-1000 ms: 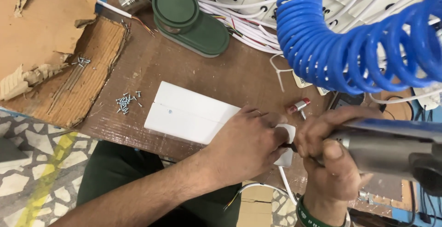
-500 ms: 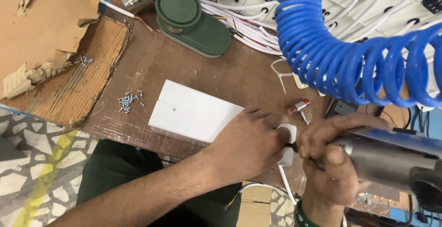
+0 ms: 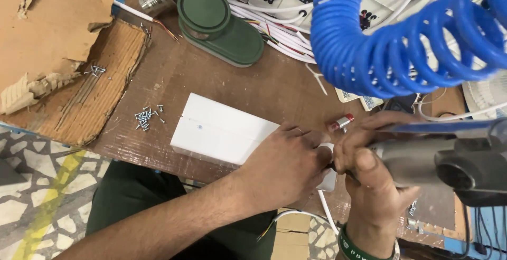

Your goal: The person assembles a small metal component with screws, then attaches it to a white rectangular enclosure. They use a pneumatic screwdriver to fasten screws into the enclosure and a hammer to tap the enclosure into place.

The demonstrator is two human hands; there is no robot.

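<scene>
At the near tabletop edge: small white part sitting pinched between left hand fingers and grey power screwdriver. Screwdriver lying roughly level, long axis left-right, tip pointing left into the part. Right hand fingers gripping the barrel. Part mostly hidden, white, glossy.

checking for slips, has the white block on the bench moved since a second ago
No. The white block lies the same way beside the small pile of screws, below the green lidded container. The left hand presses its right end.
</scene>
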